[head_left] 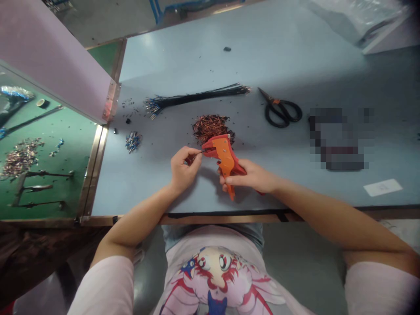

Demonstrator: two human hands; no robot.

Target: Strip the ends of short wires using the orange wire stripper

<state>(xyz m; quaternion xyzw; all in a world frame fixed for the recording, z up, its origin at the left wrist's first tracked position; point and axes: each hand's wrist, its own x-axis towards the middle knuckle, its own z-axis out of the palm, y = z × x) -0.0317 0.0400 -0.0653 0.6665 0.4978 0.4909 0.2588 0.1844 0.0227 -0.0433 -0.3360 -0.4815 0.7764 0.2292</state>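
My right hand point(244, 176) is wrapped round the handles of an orange and red wire stripper point(224, 154). The tool's jaws point left, toward my left hand point(185, 168). Between thumb and fingertips, that hand pinches a thin dark wire point(201, 152), whose end reaches into the jaws. Most of the wire is hidden by the hand. Just beyond the tool lies a heap of small copper-coloured wire scraps point(211, 125). Farther back, a bundle of black wires point(203, 95) stretches across the table, with blue and metal ends at its left.
Black-handled scissors point(284, 113) lie to the right. A small pile of blue terminals point(133, 142) sits at the left. A pixelated dark object point(341, 140) and a white card point(383, 187) are farther right. A pink panel point(55, 57) stands along the table's left side.
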